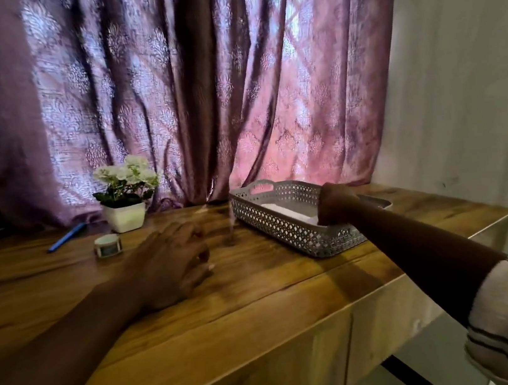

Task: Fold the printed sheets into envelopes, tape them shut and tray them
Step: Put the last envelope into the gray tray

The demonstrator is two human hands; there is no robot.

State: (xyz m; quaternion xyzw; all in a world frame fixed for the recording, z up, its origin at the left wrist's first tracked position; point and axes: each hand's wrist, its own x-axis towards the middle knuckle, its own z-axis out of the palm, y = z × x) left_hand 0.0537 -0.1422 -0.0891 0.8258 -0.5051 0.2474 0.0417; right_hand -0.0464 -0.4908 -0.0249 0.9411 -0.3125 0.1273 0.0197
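Observation:
A grey perforated tray (278,221) stands on the right part of the wooden table (261,296). White paper (281,209), a folded envelope by its look, lies inside it. My right hand (338,202) reaches down into the tray over the near rim; its fingers are hidden inside, so I cannot tell whether they hold the paper. My left hand (170,260) rests on the table left of the tray, fingers loosely curled, holding nothing. A small roll of tape (108,245) sits on the table further left.
A white pot with white flowers (125,198) stands at the back of the table. A blue pen (66,236) lies at the back left. A purple curtain (197,85) hangs behind. The table's right edge is close to the tray, beside a white wall.

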